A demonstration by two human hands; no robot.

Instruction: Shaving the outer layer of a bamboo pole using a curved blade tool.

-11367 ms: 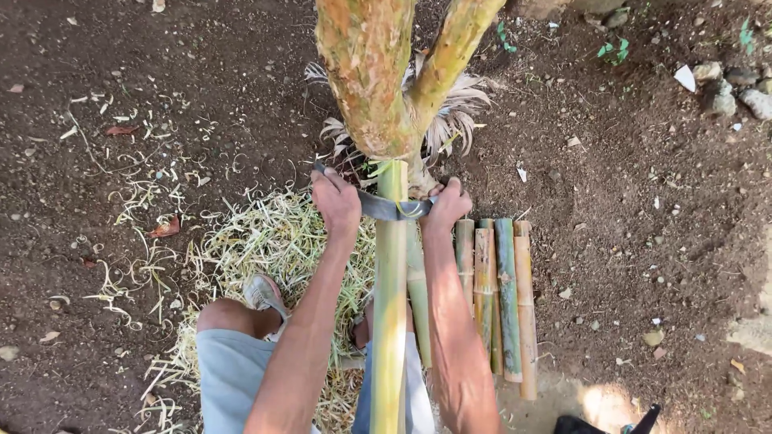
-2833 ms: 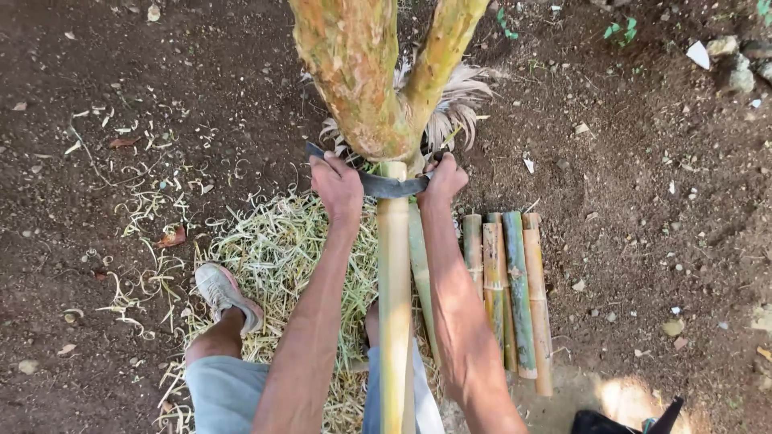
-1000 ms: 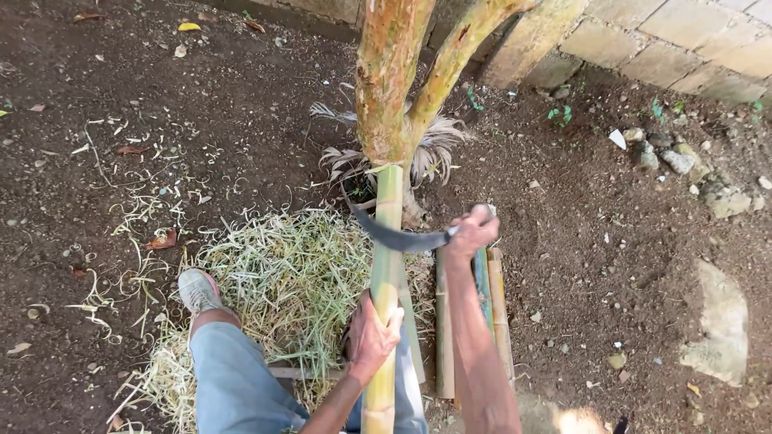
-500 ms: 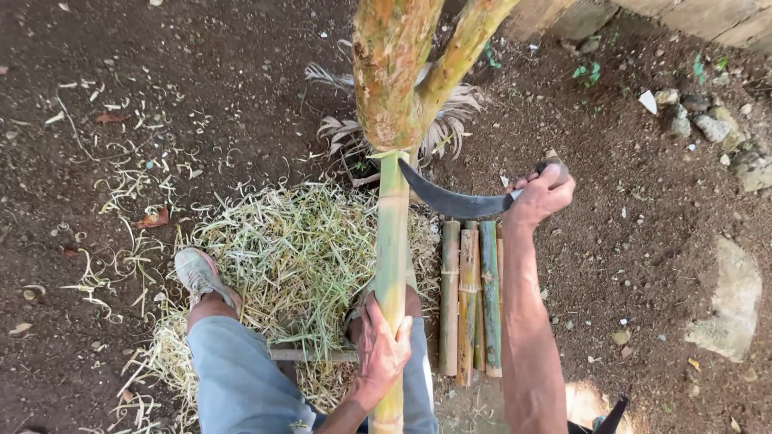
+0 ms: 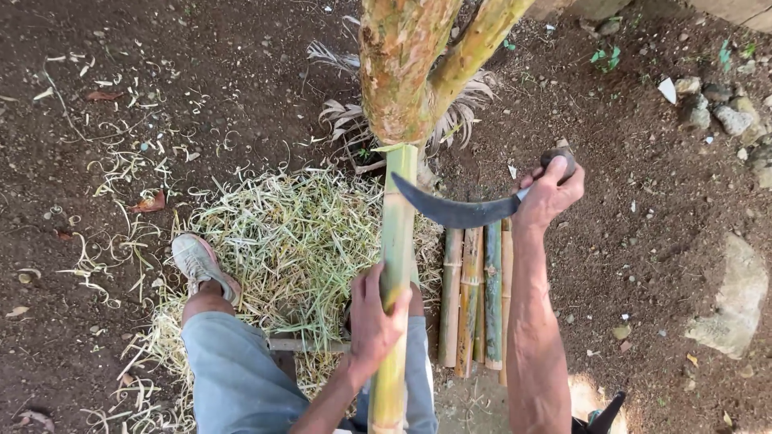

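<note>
- Nearest, the left hand (image 5: 376,317) is wrapped around a green bamboo pole (image 5: 394,265), fingers closed on its lower part; grey trouser legs (image 5: 233,378) and a worn shoe (image 5: 197,259) lie just left of it on the bare earth
- Lengthwise, the pole runs from the bottom edge straight up and away from the person; its far end butts against the base of a forked tree trunk (image 5: 402,64)
- Just right of the pole, a row of cut bamboo lengths (image 5: 476,293) lies side by side on the ground, parallel to it
- Further out, the right hand (image 5: 549,189) is clamped on the handle of a curved sickle (image 5: 454,210); its dark blade points left, tip touching or just beside the pole's upper part
- Behind the shoe, a heap of pale shavings (image 5: 281,241) spreads over the soil; grey stones (image 5: 716,104) sit far right
</note>
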